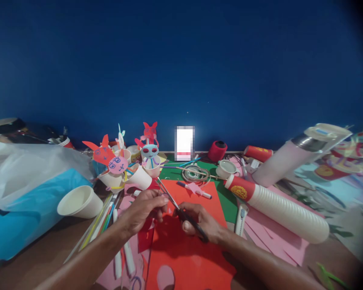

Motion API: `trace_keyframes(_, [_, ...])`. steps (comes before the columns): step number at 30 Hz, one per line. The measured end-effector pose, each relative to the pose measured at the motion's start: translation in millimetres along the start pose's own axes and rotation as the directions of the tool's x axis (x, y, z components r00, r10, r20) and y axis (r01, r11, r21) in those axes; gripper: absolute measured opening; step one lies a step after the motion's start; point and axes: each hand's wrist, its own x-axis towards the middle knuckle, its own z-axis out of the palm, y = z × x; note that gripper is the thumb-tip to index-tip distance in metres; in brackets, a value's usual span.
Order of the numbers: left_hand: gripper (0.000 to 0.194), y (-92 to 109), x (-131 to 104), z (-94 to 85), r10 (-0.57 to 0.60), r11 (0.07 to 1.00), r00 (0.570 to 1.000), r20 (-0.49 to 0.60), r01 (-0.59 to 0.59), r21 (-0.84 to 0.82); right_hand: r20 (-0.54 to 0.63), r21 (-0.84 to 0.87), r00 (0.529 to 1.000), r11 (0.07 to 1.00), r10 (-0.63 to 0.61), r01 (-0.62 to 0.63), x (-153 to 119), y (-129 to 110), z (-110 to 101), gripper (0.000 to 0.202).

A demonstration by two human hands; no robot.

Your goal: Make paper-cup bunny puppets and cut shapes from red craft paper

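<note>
My right hand (198,221) is wrapped around the dark handles of a pair of scissors (172,198), whose blades point up and to the left. Close beside the blades, my left hand (149,205) is closed in a pinch; a small bit of paper seems to be at its fingertips, too small to make out. Both hands are above a sheet of red paper (187,257). Beyond them on the red sheet lies a marker (204,194) with a pink paper scrap (195,188) over it. A pink oval cut-out (165,277) rests near the front edge.
Paper cups with animal faces (117,165) stand at the back left. A long stack of paper cups (287,209) lies on the right, by a box cutter (241,219) and a bottle (278,161). One white cup (80,201) leans against a blue bag (48,213) at left.
</note>
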Motion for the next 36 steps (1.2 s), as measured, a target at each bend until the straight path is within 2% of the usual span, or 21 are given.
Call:
trace_keyframes(4, [0.015,-4,1,2.8,0.009,1.000,1.000,-0.029,-0.009,-0.014,-0.017,0.002,1.000,1.000,0.009,-0.009,0,0,1,0.047])
trace_keyframes(11, [0.011,-3,1,4.4,0.024,0.998,0.995,-0.099,-0.030,-0.059,-0.007,-0.001,1.000,1.000,0.014,-0.014,0,4,1,0.049])
trace_keyframes(23, [0.012,-3,1,6.1,0.051,0.999,0.995,-0.089,-0.051,0.004,0.014,0.012,1.000,1.000,0.000,0.000,0,9,1,0.048])
trace_keyframes(36, [0.010,-4,2,10.2,0.054,0.998,0.991,-0.125,-0.055,-0.011,0.042,-0.147,0.997,0.987,-0.065,0.070,-1,0,0,0.040])
